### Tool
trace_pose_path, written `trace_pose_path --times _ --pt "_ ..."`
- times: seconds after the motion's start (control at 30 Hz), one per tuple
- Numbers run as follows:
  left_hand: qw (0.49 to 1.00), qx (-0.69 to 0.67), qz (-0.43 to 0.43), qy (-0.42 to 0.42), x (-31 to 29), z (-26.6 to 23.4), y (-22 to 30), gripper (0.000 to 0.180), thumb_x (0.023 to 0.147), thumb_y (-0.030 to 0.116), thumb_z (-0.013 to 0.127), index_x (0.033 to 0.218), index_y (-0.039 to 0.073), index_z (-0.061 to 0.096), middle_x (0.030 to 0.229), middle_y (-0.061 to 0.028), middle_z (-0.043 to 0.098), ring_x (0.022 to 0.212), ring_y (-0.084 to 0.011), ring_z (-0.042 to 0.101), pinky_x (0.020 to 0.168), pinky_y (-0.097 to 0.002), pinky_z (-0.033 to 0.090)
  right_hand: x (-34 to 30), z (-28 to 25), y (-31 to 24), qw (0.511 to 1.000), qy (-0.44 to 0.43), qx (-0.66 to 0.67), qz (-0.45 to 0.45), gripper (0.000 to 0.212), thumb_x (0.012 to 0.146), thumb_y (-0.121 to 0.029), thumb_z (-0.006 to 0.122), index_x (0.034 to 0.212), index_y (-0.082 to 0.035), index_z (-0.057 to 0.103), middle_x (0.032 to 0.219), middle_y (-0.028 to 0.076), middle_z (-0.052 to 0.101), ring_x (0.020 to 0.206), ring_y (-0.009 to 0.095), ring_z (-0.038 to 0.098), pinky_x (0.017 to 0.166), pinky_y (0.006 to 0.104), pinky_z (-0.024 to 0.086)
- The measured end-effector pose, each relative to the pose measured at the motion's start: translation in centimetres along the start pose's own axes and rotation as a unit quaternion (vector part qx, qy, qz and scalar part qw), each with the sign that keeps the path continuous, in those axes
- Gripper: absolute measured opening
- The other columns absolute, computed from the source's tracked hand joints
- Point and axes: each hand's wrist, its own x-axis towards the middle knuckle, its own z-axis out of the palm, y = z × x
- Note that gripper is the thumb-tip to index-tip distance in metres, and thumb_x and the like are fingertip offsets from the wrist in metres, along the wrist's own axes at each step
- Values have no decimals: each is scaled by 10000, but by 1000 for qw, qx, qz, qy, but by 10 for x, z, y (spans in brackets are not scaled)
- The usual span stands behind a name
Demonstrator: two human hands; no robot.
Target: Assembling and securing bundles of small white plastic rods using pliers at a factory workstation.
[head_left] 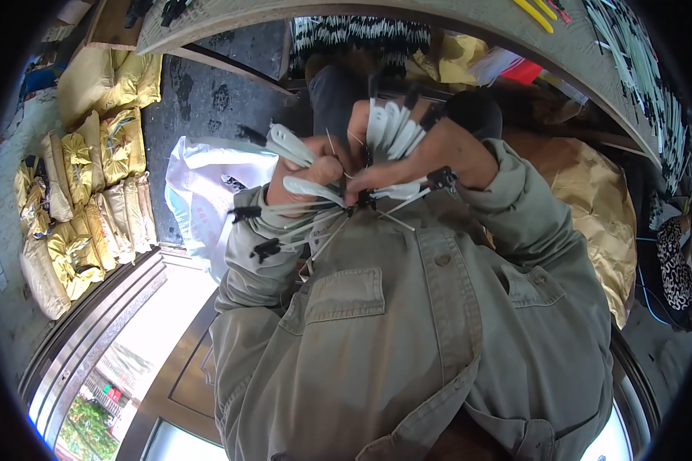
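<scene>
A bundle of slim white sticks with dark, brush-like ends (pixel 390 131) fans out in front of my chest. My left hand (pixel 320 163) has its fingers curled around the bundle on the left, with several white handles sticking out past them. My right hand (pixel 423 157) closes on the bundle from the right, its fingertips at the middle where the sticks cross. A thin pale strand (pixel 331 144) rises between the hands; which fingers pinch it I cannot tell. More dark-ended sticks splay out below both hands, toward my shirt.
A curved worktop (pixel 231 17) runs along the far side, with pliers-like yellow handles (pixel 533 14) and piled sticks (pixel 630 58) on it. Below it lie more dark-tipped sticks (pixel 361 34). Stacked yellow sacks (pixel 100 177) and a white plastic bag (pixel 200 192) are left; gold wrapping (pixel 584 200) is right.
</scene>
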Motion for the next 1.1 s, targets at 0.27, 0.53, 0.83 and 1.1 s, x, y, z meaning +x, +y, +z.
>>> trace_pose_path --times 0.27,0.53,0.83,1.1 --pt "990 58 26 -125 -2 -13 6 118 745 91 680 757 -3 610 689 -66 605 604 -132 558 534 -249 416 -11 7 0 984 94 -117 -98 160 690 -60 726 789 -10 610 719 63 576 617 167 559 565 255 431" --pt "990 15 -54 132 -3 18 6 190 661 -56 711 786 3 580 711 -63 579 635 -87 549 536 -209 409 -16 -7 9 982 108 -156 -24 312 687 -158 744 901 5 586 773 110 585 672 229 565 644 300 460" --pt "988 34 -150 -14 7 -25 6 307 685 13 725 960 -71 618 762 -80 617 673 -137 575 581 -268 451 -17 -36 -14 999 -17 -18 -29 599 708 -146 714 1218 -36 420 981 57 554 877 126 514 785 282 414" --pt "991 49 -42 -119 17 -54 6 239 643 4 725 842 -85 626 665 -92 584 572 -118 506 499 -252 366 37 -241 -54 912 249 -326 -22 158 858 -151 566 953 -29 597 839 32 623 785 87 546 722 266 451"
